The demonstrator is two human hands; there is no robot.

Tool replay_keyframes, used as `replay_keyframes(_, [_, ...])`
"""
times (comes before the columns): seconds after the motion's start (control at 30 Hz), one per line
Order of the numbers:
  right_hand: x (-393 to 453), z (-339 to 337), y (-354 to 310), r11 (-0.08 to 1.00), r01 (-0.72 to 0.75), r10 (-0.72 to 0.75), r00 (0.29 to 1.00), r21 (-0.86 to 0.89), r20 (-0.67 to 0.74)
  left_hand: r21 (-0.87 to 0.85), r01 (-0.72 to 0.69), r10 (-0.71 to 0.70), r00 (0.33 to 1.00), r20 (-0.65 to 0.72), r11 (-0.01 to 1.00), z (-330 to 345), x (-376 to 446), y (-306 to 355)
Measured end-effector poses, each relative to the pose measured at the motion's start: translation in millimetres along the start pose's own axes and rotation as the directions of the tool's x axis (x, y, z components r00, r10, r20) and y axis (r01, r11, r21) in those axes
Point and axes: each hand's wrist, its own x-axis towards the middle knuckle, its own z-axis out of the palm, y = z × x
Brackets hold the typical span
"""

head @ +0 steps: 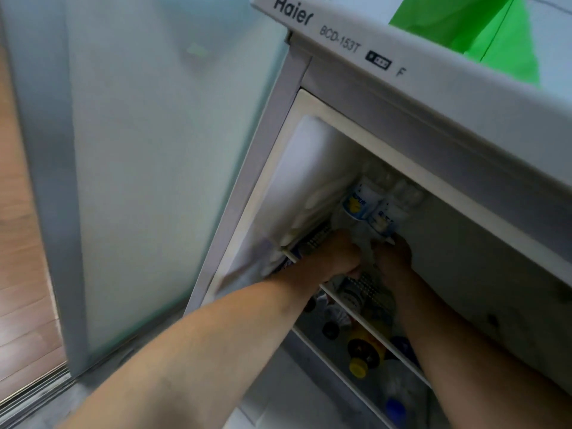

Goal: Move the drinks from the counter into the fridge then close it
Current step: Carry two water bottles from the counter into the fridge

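Smooth white painted-metal fridge (pixel 387 66), frosted matt glass door (pixel 148 150), wood-look floor (pixel 18 243), glossy plastic bottles (pixel 368 209).

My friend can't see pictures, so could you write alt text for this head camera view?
Both bare hands, left and right, reach deep into an open white Haier fridge, handling blurred items on a white upper shelf near two white drink bottles with blue-and-yellow labels. Below stands a yellow-capped bottle among others.
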Motion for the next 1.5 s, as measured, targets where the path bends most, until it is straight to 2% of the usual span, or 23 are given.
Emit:
replay_keyframes(0.07, [-11.4,-0.1,-1.2,0.997,0.029,-0.032,0.998,-0.065,-0.047,0.075,-0.058,0.06,0.998,-0.025,0.996,-4.0,-17.8,-0.8])
replay_keyframes(0.13, [-23.0,-0.4,-1.8,0.999,0.037,-0.039,0.996,-0.025,-0.086,0.162,-0.167,0.18,0.981,-0.069,0.973,-7.3,-37.1,-3.0])
replay_keyframes(0.23, [-47.6,0.7,-6.8,0.999,0.053,-0.052,0.977,0.001,-0.208,0.126,-0.286,0.304,0.94,-0.155,0.95,-14.2,-71.3,-8.7])
replay_keyframes(0.43, [-128.8,-8.6,-13.6,0.988,0.147,-0.123,0.924,0.039,-0.363,0.134,-0.14,0.165,0.967,-0.193,0.981,-24.9,-124.9,-33.8])
replay_keyframes(0.5, [-158.1,-12.4,-7.2,0.988,0.149,-0.122,0.93,0.051,-0.347,0.05,-0.164,0.171,0.962,-0.213,0.985,-24.0,-143.9,-46.5])
replay_keyframes(0.57, [-189.1,-16.3,4.2,0.982,0.119,-0.072,0.951,0.144,-0.3,-0.006,-0.211,0.203,0.948,-0.244,0.977,-21.7,-163.8,-60.2])
replay_keyframes(0.67, [-239.5,-24.0,27.0,0.959,0.065,0.004,0.97,0.275,-0.244,-0.106,-0.21,0.185,0.96,-0.211,0.972,-11.8,-192.4,-81.9])
replay_keyframes(0.9, [-339.5,-46.7,83.7,0.964,-0.04,0.099,0.972,0.261,-0.215,-0.12,-0.187,0.158,0.963,-0.218,0.975,13.9,-247.2,-122.4])
replay_keyframes(1.0, [-377.5,-60.6,105.0,0.953,-0.1,0.165,0.963,0.286,-0.214,-0.128,-0.156,0.134,0.977,-0.163,0.98,27.6,-271.0,-133.9])
replay_keyframes(1.13, [-433.9,-86.8,140.5,0.97,-0.123,0.178,0.947,0.21,-0.267,-0.142,-0.081,0.069,0.994,-0.085,0.987,55.8,-314.7,-146.3])
replay_keyframes(1.23, [-486.8,-116.0,174.3,0.939,-0.169,0.272,0.897,0.298,-0.349,-0.098,-0.11,0.109,0.994,-0.016,0.989,84.9,-359.8,-154.6])
replay_keyframes(1.33, [-550.6,-153.8,213.2,0.921,-0.211,0.35,0.817,0.329,-0.457,-0.048,-0.128,0.131,0.988,0.08,0.991,117.7,-411.0,-168.2])
replay_keyframes(1.4, [-600.1,-178.9,241.3,0.903,-0.251,0.41,0.746,0.349,-0.525,-0.025,-0.116,0.119,0.978,0.17,0.993,137.7,-445.7,-180.4])
replay_keyframes(1.5, [-684.1,-204.7,282.1,0.841,-0.363,0.541,0.593,0.402,-0.597,0.04,-0.111,0.093,0.943,0.32,0.993,159.5,-498.3,-204.9])
